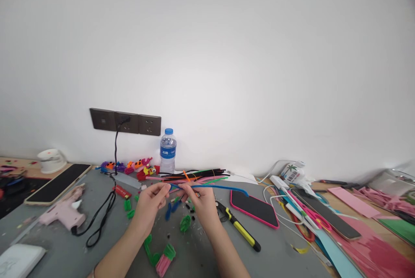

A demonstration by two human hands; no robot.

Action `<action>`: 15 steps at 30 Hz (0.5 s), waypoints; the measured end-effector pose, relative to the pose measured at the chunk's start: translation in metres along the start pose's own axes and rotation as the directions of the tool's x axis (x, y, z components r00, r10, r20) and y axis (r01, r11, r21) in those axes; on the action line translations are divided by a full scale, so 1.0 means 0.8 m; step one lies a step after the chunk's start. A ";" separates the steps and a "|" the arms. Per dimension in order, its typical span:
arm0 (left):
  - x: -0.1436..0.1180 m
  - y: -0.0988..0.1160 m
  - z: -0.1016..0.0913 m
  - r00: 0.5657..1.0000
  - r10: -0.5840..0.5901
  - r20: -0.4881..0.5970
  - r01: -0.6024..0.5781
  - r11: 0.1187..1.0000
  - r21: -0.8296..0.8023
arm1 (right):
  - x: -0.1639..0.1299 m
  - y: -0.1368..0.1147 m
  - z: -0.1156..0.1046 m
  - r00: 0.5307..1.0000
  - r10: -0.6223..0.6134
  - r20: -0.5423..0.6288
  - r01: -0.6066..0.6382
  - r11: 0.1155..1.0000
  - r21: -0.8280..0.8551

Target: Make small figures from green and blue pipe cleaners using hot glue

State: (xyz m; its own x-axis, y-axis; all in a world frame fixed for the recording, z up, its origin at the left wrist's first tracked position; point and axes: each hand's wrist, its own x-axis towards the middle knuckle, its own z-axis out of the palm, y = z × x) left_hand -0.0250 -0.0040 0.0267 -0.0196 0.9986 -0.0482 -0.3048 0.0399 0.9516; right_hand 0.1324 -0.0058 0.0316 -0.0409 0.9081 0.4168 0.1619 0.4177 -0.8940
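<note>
Left hand: [151, 200] raised over the grey mat [58, 243], fingertips pinched on the near end of a blue stem [223, 187].
Right hand: [200, 200] just beside the left, fingers also closed on the blue stem where the two hands meet.
Blue stem: runs from the pinch out to the right, above the table, its far end bending down over a pink-cased phone [254, 208].
Room near hands: bare mat lies below the forearms on the left; green scraps [185, 223] and a green-and-pink bundle [164, 259] lie between the wrists.
Right side: a yellow cutter [241, 229] lies just right of the right wrist; past it, cables and scissors [313, 216] crowd the mat's edge.
Left side: a pink glue gun [65, 212] with a looped black cord [99, 222], well apart from the hands.
Behind: a stem pile [197, 175] and a bottle [167, 151] near the wall.
Cut off: both forearms leave the bottom edge; a white box [17, 260] is clipped at the corner.
Hard to tell: how the stem sits inside the fingers; small dark bits on the mat.
</note>
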 end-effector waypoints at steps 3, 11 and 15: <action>0.000 0.000 0.002 0.998 0.023 -0.059 -0.028 0.996 -0.081 | -0.002 -0.002 0.001 0.998 -0.021 0.056 0.021 1.000 0.001; 0.003 0.002 -0.003 1.000 0.019 -0.017 -0.021 0.993 -0.114 | -0.005 -0.010 -0.002 0.967 -0.180 0.180 0.187 0.982 -0.022; 0.002 0.003 -0.005 0.997 -0.035 0.064 0.039 0.997 -0.063 | -0.003 -0.020 -0.013 0.947 -0.116 0.300 0.106 0.993 0.050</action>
State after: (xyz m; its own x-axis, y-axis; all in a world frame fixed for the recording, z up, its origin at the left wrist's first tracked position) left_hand -0.0294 -0.0024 0.0279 0.0516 0.9968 -0.0619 -0.3642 0.0764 0.9282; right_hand 0.1404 -0.0149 0.0468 -0.3530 0.8208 0.4490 0.1075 0.5123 -0.8520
